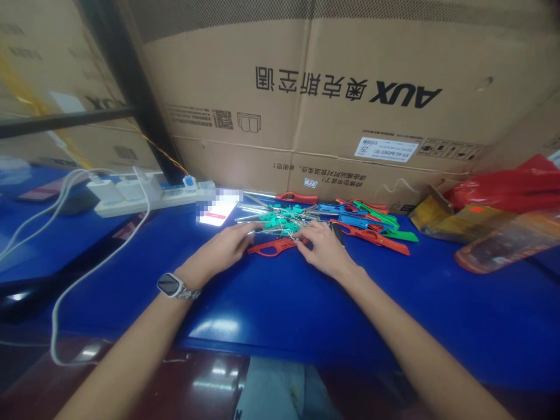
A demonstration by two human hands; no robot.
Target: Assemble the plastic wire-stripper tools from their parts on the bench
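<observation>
A tangled pile of green plastic pieces (280, 219) with thin wires and metal rods lies on the blue table. At its left edge, my left hand (234, 239) has its fingers bent together by the metal ends; what they grip is hidden. My right hand (321, 245) reaches in from the right, thumb and forefinger drawn close near a white wire and a red lighter handle (271, 248). That handle lies in front of the pile, between both hands. Behind is another red long-necked lighter (297, 198). Beyond my right hand are blue lighter handles (361, 221) and green handles (402, 235).
A white power strip (125, 204) with plugs and cables stands left, beside a lit phone (216, 213). A large cardboard box (210, 81) walls off the back. Right are a yellow box (437, 219), a red bag (503, 186) and a clear-windowed package (503, 242).
</observation>
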